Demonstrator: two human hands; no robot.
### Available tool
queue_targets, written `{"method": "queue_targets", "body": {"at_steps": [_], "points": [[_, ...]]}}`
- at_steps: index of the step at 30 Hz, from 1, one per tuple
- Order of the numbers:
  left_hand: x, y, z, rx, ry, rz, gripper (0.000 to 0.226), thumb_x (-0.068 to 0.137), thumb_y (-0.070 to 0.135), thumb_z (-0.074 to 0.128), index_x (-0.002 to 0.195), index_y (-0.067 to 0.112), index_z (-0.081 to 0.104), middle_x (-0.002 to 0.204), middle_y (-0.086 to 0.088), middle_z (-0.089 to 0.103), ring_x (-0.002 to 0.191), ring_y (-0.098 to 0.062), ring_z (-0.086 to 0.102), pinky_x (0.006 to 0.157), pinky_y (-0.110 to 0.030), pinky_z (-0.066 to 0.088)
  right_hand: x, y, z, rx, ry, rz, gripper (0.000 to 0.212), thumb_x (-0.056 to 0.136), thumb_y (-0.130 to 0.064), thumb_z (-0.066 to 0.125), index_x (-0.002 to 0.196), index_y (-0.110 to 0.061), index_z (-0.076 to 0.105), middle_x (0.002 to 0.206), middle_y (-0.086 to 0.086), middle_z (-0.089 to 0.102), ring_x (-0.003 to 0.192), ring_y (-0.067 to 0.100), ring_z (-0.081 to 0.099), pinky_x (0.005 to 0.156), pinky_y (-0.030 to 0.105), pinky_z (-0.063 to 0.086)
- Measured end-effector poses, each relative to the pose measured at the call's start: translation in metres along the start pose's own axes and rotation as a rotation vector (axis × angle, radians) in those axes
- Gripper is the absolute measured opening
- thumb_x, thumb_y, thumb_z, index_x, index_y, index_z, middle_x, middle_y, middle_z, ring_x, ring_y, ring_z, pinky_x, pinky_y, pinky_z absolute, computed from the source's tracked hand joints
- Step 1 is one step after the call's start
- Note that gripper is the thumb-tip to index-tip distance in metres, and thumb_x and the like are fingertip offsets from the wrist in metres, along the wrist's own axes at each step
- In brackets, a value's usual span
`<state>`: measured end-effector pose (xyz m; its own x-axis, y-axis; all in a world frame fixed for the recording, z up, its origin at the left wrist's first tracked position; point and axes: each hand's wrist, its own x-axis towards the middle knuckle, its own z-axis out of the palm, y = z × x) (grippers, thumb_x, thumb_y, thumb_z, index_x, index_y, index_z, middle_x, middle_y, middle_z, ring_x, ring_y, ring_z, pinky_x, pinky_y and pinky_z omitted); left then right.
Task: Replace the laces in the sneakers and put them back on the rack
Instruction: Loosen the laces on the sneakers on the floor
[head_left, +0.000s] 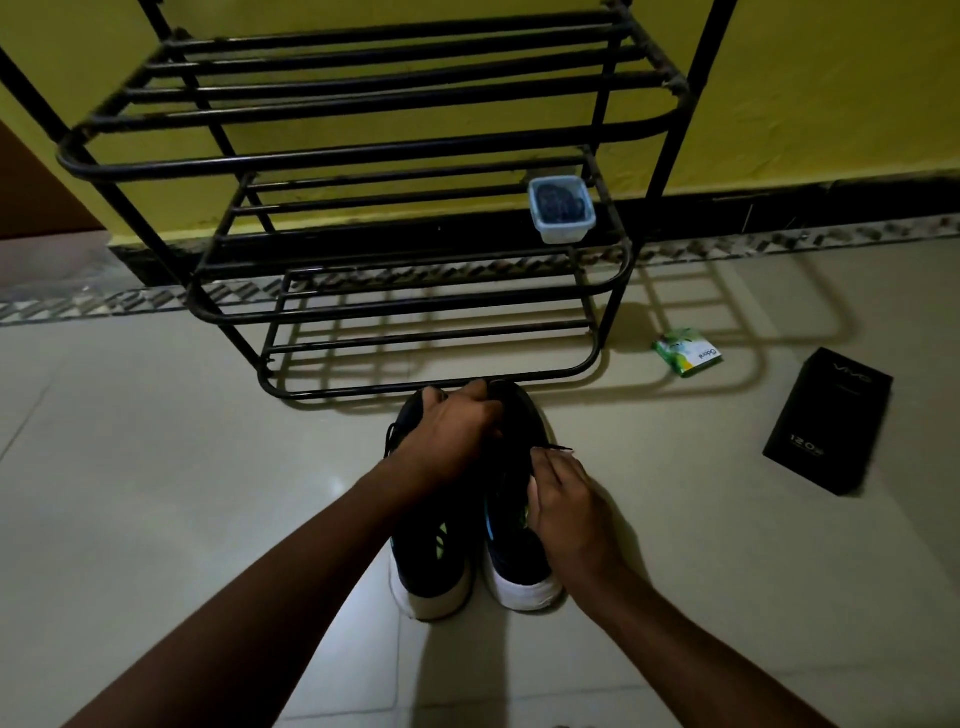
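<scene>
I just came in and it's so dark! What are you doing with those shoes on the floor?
A person is working on a pair of dark sneakers that stand side by side on the floor, toes toward the black shoe rack. The right hand pinches the end of a black lace over one sneaker. The left hand is curled over the sneakers' fronts; what it grips is hidden. The sneakers are not on the rack yet.

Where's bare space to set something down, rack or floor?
Free: top and bottom shelves of the rack; middle shelf left of the plastic container; floor left of the sneakers; floor between sneakers and black box, nearer than the green packet. Crowded: over the sneakers, under the left hand and the right hand, which pinches the lace.
</scene>
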<state>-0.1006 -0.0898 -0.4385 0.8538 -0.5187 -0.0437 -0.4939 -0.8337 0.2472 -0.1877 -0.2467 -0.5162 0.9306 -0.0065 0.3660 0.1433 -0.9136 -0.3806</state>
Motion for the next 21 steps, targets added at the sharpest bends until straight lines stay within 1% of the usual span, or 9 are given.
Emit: {"method": "queue_targets", "body": {"at_steps": [4,7,10,13,14,16,18,19,21], "points": [[0.005,0.002,0.0,-0.153,0.106,-0.101,0.013,0.1,0.029,0.055,0.104,0.017,0.056,0.109,-0.001,0.043,0.092,-0.015,0.042,0.083,-0.037,0.03,-0.002,0.002,0.002,0.016,-0.004,-0.001,0.042,0.09,-0.018,0.042,0.112,0.002,0.072,0.105,0.018,0.072,0.098,0.032,0.07,0.082,0.036,0.058],[0.007,-0.009,-0.005,-0.042,0.115,-0.007,0.029,0.094,0.038,0.065,0.106,0.013,0.061,0.109,-0.004,0.049,0.086,-0.018,0.048,0.074,-0.036,0.041,-0.002,0.002,0.003,0.022,0.003,0.001,0.033,0.088,-0.012,0.053,0.112,0.003,0.071,0.105,0.019,0.071,0.098,0.033,0.07,0.083,0.036,0.058],[0.007,-0.019,-0.005,0.114,0.051,0.079,0.032,0.085,0.042,0.074,0.104,0.017,0.066,0.103,-0.001,0.05,0.091,-0.02,0.052,0.071,-0.032,0.034,-0.002,0.003,0.004,0.018,0.013,-0.007,0.032,0.08,-0.001,0.07,0.111,0.004,0.071,0.104,0.021,0.071,0.097,0.035,0.071,0.081,0.038,0.059],[0.005,-0.016,-0.005,0.059,0.166,0.101,0.015,0.087,0.025,0.074,0.089,0.011,0.069,0.093,-0.003,0.049,0.081,-0.023,0.054,0.062,-0.035,0.041,-0.001,0.001,0.003,0.001,0.032,-0.017,0.035,0.088,-0.012,0.05,0.109,0.004,0.072,0.102,0.019,0.072,0.095,0.033,0.071,0.081,0.036,0.059],[0.005,-0.013,-0.006,0.057,0.196,0.087,0.014,0.088,0.024,0.073,0.09,0.011,0.067,0.096,-0.003,0.049,0.082,-0.023,0.053,0.064,-0.036,0.044,0.0,0.001,0.003,0.003,0.03,-0.018,0.039,0.088,-0.016,0.045,0.11,0.003,0.072,0.102,0.019,0.072,0.095,0.033,0.071,0.08,0.035,0.059],[0.008,-0.013,0.0,0.074,0.178,0.044,0.015,0.093,0.03,0.063,0.099,0.016,0.062,0.108,-0.002,0.051,0.096,-0.022,0.051,0.081,-0.038,0.044,-0.001,0.001,0.004,0.001,0.023,-0.013,0.043,0.089,-0.018,0.041,0.111,0.003,0.072,0.104,0.019,0.071,0.097,0.033,0.07,0.081,0.035,0.058],[0.009,-0.011,0.0,-0.189,0.168,-0.028,0.003,0.097,0.027,0.052,0.099,0.026,0.054,0.112,0.005,0.061,0.105,-0.021,0.057,0.091,-0.043,0.044,-0.002,0.001,0.003,0.004,0.014,-0.011,0.043,0.09,-0.018,0.041,0.113,0.003,0.071,0.105,0.019,0.071,0.098,0.033,0.07,0.082,0.035,0.058],[0.009,-0.008,-0.001,-0.448,0.202,-0.072,0.004,0.099,0.023,0.048,0.097,0.026,0.05,0.106,0.006,0.067,0.102,-0.022,0.063,0.088,-0.046,0.049,-0.002,0.001,0.003,0.009,0.013,-0.011,0.043,0.091,-0.018,0.041,0.113,0.003,0.071,0.106,0.019,0.071,0.098,0.033,0.07,0.083,0.036,0.058],[0.007,-0.006,-0.005,-0.957,0.244,-0.173,0.011,0.108,0.02,0.041,0.099,0.013,0.044,0.085,-0.002,0.071,0.082,-0.028,0.071,0.069,-0.042,0.056,-0.002,0.001,0.003,0.013,0.013,-0.006,0.042,0.091,-0.018,0.041,0.113,0.003,0.071,0.106,0.019,0.071,0.098,0.033,0.07,0.083,0.036,0.058]]}}
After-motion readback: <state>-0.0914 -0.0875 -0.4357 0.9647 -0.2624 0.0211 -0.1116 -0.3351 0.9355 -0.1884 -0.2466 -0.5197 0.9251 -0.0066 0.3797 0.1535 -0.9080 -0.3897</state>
